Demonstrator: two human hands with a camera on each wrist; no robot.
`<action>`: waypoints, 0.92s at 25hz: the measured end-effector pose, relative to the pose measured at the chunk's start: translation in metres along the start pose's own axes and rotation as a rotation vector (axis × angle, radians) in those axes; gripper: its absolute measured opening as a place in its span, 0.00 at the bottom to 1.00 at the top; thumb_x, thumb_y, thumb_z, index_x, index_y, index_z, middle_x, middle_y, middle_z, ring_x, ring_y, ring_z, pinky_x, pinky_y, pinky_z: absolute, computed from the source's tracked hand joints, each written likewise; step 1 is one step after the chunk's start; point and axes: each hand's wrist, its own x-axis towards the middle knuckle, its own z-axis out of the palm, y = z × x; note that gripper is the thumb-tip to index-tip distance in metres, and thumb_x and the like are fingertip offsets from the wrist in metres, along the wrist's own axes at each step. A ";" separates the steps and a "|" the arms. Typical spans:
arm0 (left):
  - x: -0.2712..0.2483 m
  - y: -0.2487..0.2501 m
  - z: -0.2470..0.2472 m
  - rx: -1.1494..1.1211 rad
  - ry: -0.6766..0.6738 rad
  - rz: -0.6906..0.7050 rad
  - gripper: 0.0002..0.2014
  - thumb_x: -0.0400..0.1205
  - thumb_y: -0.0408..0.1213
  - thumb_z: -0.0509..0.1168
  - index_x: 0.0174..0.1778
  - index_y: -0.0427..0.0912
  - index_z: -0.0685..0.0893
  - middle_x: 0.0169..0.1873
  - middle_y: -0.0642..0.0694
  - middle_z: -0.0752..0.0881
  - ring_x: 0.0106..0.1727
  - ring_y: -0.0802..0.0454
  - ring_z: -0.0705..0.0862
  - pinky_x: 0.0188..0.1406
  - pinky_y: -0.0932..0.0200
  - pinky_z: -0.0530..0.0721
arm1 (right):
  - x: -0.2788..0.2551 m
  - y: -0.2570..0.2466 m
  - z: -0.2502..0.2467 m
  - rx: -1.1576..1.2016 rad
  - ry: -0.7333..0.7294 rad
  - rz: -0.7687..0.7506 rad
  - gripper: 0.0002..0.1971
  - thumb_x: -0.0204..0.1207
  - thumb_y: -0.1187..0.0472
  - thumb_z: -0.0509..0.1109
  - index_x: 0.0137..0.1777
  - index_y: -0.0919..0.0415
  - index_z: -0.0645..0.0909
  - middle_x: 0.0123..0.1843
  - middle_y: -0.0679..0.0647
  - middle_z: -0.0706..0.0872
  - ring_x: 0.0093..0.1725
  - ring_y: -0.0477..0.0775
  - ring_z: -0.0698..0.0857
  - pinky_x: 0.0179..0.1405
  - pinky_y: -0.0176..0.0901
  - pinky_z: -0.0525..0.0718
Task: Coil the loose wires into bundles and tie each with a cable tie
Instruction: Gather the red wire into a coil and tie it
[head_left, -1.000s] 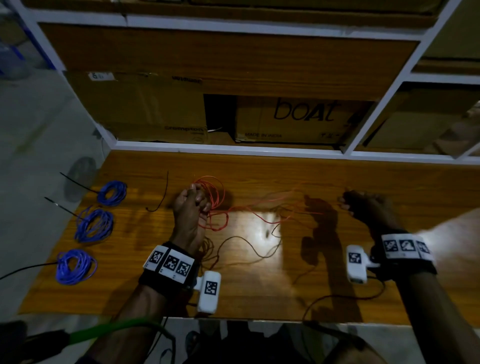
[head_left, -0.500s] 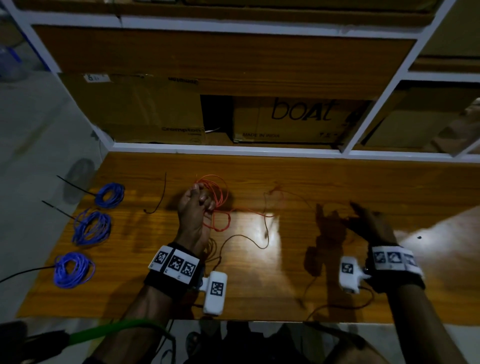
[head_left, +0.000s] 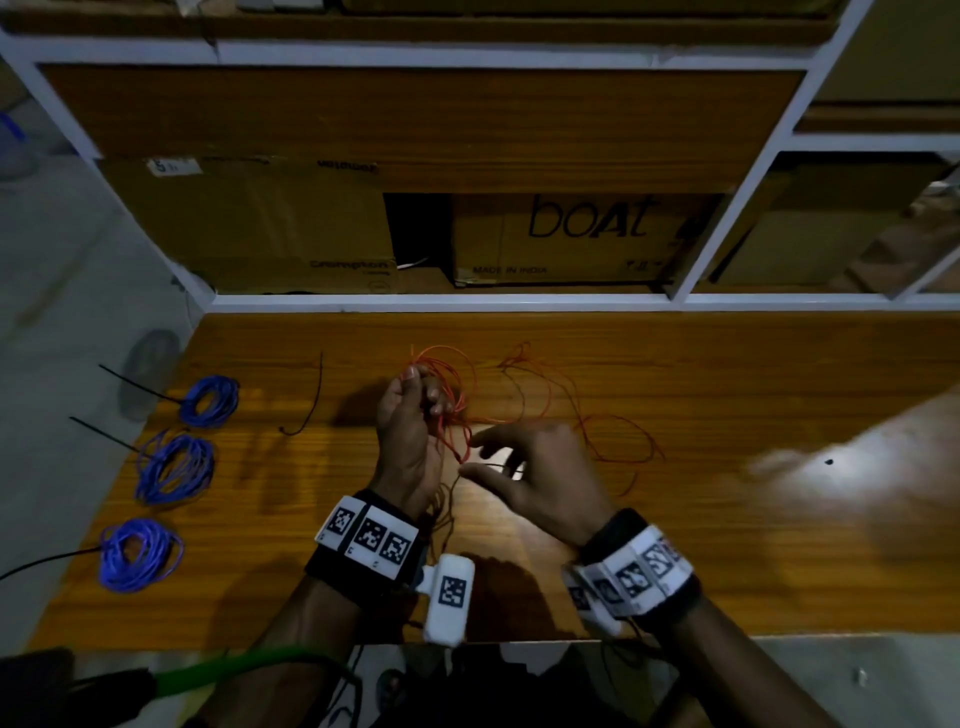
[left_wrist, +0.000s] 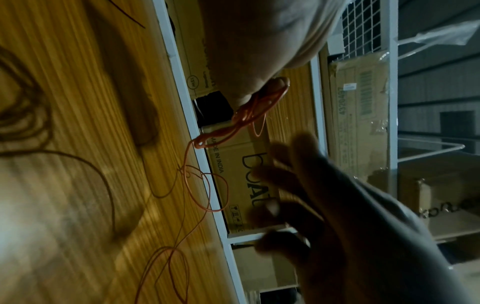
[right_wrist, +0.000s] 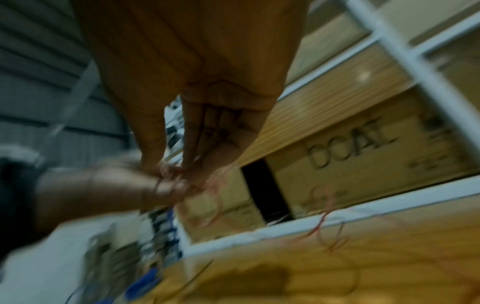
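My left hand (head_left: 410, 415) stands upright over the wooden table (head_left: 727, 545) and grips several loops of thin red wire (head_left: 452, 374) in its fingers; the left wrist view shows the same red wire (left_wrist: 254, 109) bunched at the fingertips. My right hand (head_left: 524, 467) is just right of it, fingers spread, thumb and forefinger closed on a strand below the loops. In the blurred right wrist view, the right hand (right_wrist: 197, 123) meets the left hand (right_wrist: 103, 185) at the wire. The rest of the red wire (head_left: 597, 431) lies loose on the table to the right.
Three coiled blue wire bundles (head_left: 210, 400), (head_left: 174, 467), (head_left: 137, 556), each with a black cable tie, lie along the table's left edge. A loose black cable tie (head_left: 311, 405) lies left of my hands. Cardboard boxes (head_left: 571, 234) fill the shelf behind.
My right hand has swung left from the table's right side to meet the left hand. The loose red wire has been drawn in closer. The left hand stays put.
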 end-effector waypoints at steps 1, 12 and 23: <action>-0.003 0.000 0.002 0.032 -0.006 0.000 0.11 0.92 0.42 0.55 0.47 0.44 0.76 0.28 0.53 0.76 0.28 0.58 0.73 0.29 0.65 0.76 | 0.005 -0.002 0.012 0.010 0.021 -0.024 0.18 0.78 0.38 0.71 0.61 0.47 0.87 0.53 0.42 0.91 0.37 0.38 0.87 0.37 0.41 0.88; -0.008 0.004 -0.004 0.076 -0.002 0.076 0.09 0.91 0.39 0.57 0.50 0.41 0.80 0.34 0.48 0.85 0.37 0.55 0.85 0.41 0.59 0.85 | 0.008 0.035 0.007 0.729 0.152 0.181 0.05 0.87 0.63 0.64 0.54 0.62 0.80 0.40 0.51 0.84 0.37 0.42 0.82 0.28 0.38 0.78; -0.018 -0.003 0.006 0.417 -0.239 0.139 0.09 0.92 0.42 0.56 0.51 0.44 0.80 0.29 0.52 0.79 0.37 0.47 0.80 0.44 0.52 0.81 | -0.001 0.047 -0.006 0.940 0.279 0.309 0.09 0.89 0.62 0.60 0.50 0.60 0.81 0.36 0.51 0.82 0.37 0.49 0.81 0.37 0.37 0.81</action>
